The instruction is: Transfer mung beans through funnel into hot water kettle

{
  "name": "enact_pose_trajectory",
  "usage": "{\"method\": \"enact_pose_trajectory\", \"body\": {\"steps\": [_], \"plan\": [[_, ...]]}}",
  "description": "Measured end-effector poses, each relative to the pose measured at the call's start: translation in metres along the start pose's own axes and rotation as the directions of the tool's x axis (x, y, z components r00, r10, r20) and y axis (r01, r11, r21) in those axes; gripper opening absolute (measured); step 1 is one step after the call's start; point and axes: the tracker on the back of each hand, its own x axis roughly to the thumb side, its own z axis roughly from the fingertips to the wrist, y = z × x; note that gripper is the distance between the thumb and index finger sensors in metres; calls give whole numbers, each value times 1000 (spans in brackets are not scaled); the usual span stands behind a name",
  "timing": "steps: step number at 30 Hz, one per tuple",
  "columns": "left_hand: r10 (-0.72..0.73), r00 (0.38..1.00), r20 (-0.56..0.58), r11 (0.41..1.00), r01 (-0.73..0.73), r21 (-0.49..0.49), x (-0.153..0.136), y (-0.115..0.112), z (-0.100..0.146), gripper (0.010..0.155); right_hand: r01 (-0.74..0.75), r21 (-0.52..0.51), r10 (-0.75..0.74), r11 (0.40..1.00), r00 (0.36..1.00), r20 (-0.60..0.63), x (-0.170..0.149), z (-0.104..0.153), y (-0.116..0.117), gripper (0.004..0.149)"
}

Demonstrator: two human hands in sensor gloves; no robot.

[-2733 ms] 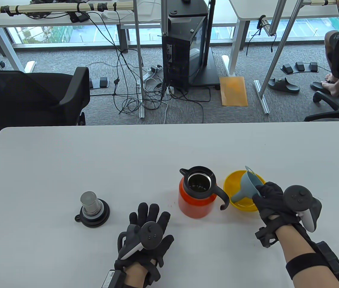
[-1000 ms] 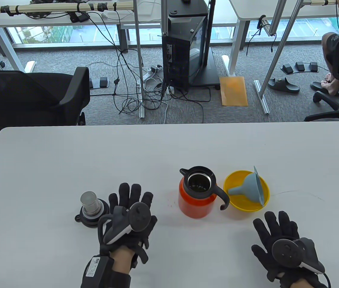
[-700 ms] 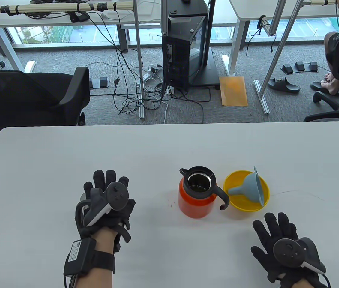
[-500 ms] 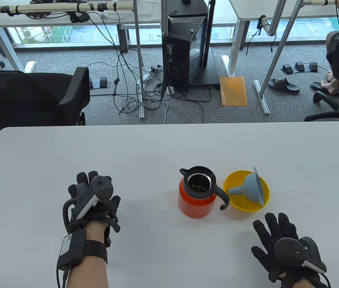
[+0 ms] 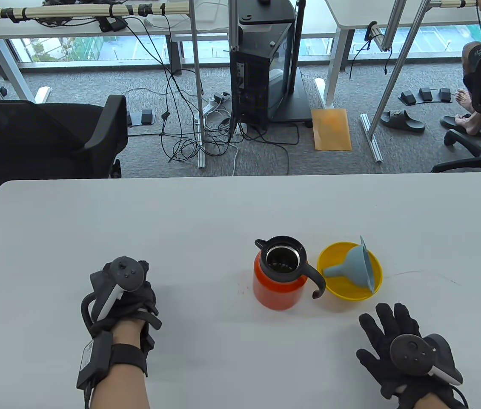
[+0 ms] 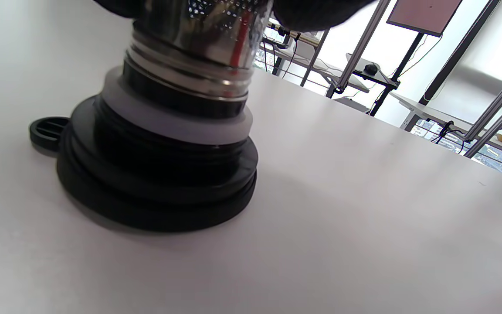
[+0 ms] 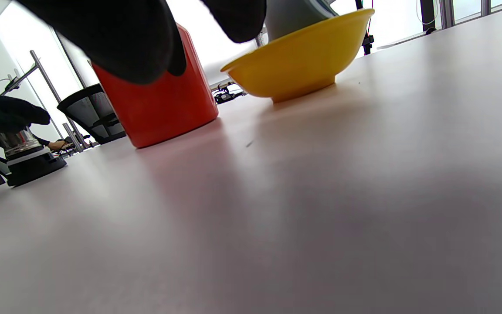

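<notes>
The orange kettle (image 5: 276, 285) stands open in the middle of the table, with dark contents inside its steel mouth. Right of it, a yellow bowl (image 5: 351, 294) holds the blue-grey funnel (image 5: 353, 264), which lies on its side. The kettle lid (image 6: 159, 174), black with a steel plug, stands on the table at the left. My left hand (image 5: 123, 285) covers it and its fingers (image 6: 316, 8) grip the steel top. My right hand (image 5: 389, 328) lies flat and spread on the table in front of the bowl, holding nothing. The right wrist view shows the kettle (image 7: 164, 109) and the bowl (image 7: 294, 69).
The white table (image 5: 223, 213) ends at a far edge. Beyond it are a black office chair (image 5: 44, 140), floor cables and a computer tower (image 5: 261, 72). A few small specks lie on the table left of the kettle (image 5: 244, 289).
My right hand left the funnel in the bowl and came back to lie flat. My left hand moved left from beside the kettle onto the lid and closed around it.
</notes>
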Motion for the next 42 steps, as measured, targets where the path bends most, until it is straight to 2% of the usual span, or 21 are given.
{"method": "enact_pose_trajectory", "body": {"steps": [2,7,10,12,14,16,17,20,24,26,31,33,35,37,38,40,41,42], "plan": [[25,999,28,1000,-25,2,0,3,1,56,-5,-6,5,1000,1000,-1,0,0,0,81],[193,979,61,980,-195,40,-1,19,11,57,7,-46,-6,999,1000,20,4,-2,-9,81],[361,926,107,926,-370,72,1,38,20,57,56,-94,-51,994,997,51,11,-5,-24,82],[500,850,166,855,-515,66,7,52,27,56,107,-115,-99,988,992,81,20,-10,-39,82],[660,705,259,729,-685,5,20,64,32,55,159,-179,-137,971,982,126,33,-18,-57,81],[750,580,316,625,-779,-53,37,72,39,55,211,-218,-173,953,968,179,49,-30,-75,81],[780,522,344,582,-808,-93,50,76,43,55,244,-230,-198,942,958,208,59,-37,-85,82],[838,404,366,498,-842,-210,89,79,55,54,371,-215,-300,903,905,302,90,-57,-107,86],[873,319,370,449,-822,-351,138,70,69,54,469,-146,-383,871,835,395,123,-78,-125,94],[892,277,357,418,-805,-421,159,61,75,53,538,-81,-457,839,778,431,132,-86,-128,101],[948,168,271,304,-737,-604,193,36,88,53,664,31,-606,748,663,440,134,-97,-120,108],[959,145,242,269,-725,-634,199,29,92,53,689,55,-629,723,623,465,132,-95,-117,109],[957,142,251,274,-720,-638,202,26,93,54,753,23,-667,658,568,482,129,-94,-115,107],[949,164,269,304,-700,-647,205,24,94,55,764,18,-678,645,562,474,125,-92,-114,107],[937,194,292,342,-689,-639,206,24,96,56,763,14,-675,646,563,477,123,-91,-113,108],[897,262,355,434,-668,-604,207,26,97,59,781,21,-696,624,542,471,121,-90,-112,108],[856,323,404,513,-637,-576,207,29,98,60,797,32,-716,603,524,461,121,-88,-112,107],[785,406,467,616,-583,-529,205,33,98,62,808,34,-725,588,508,465,120,-87,-112,107]]}}
